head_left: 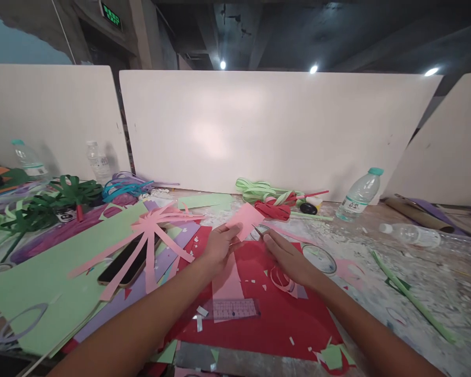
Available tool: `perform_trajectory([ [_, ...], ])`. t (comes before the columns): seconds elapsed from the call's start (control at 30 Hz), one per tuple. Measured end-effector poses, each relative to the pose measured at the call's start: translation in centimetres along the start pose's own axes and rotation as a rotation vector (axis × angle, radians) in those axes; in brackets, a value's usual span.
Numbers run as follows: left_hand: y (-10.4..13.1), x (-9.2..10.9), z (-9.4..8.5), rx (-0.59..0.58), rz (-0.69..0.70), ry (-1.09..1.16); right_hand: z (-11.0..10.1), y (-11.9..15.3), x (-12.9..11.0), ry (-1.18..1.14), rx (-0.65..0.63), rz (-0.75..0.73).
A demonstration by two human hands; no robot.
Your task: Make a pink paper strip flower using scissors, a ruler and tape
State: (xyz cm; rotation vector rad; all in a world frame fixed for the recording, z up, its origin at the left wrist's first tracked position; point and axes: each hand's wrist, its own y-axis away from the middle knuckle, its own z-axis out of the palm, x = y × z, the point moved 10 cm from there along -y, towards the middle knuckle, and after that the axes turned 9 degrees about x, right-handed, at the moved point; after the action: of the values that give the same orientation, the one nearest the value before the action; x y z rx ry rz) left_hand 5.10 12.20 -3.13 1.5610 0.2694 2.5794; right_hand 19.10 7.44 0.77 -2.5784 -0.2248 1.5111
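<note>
My left hand (221,244) pinches the lower left of a small pink sheet of paper (246,219), held up over the table. My right hand (284,250) is closed around what look like scissors; only the thin dark blades (256,229) show, at the sheet's right edge, and the handles are hidden in the fingers. Below both hands lies a red sheet (267,327) strewn with paper scraps. On it are a pink paper strip (226,283), a clear ruler (236,309) and curled pink offcuts (281,280).
A pink paper piece with splayed strips (151,226) rests over a phone (127,259) and a green sheet (47,293) at left. Green and red paper loops (272,199), tape rolls (318,259) and a water bottle (359,196) stand behind and right. A white partition (275,131) closes the back.
</note>
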Motion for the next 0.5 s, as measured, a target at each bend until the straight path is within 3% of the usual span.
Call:
perform_trajectory([
  [0.5,1.1,0.1,1.3,-0.078,0.034,-0.061,1.2,0.2,0.2,-0.194,-0.031,0.046],
])
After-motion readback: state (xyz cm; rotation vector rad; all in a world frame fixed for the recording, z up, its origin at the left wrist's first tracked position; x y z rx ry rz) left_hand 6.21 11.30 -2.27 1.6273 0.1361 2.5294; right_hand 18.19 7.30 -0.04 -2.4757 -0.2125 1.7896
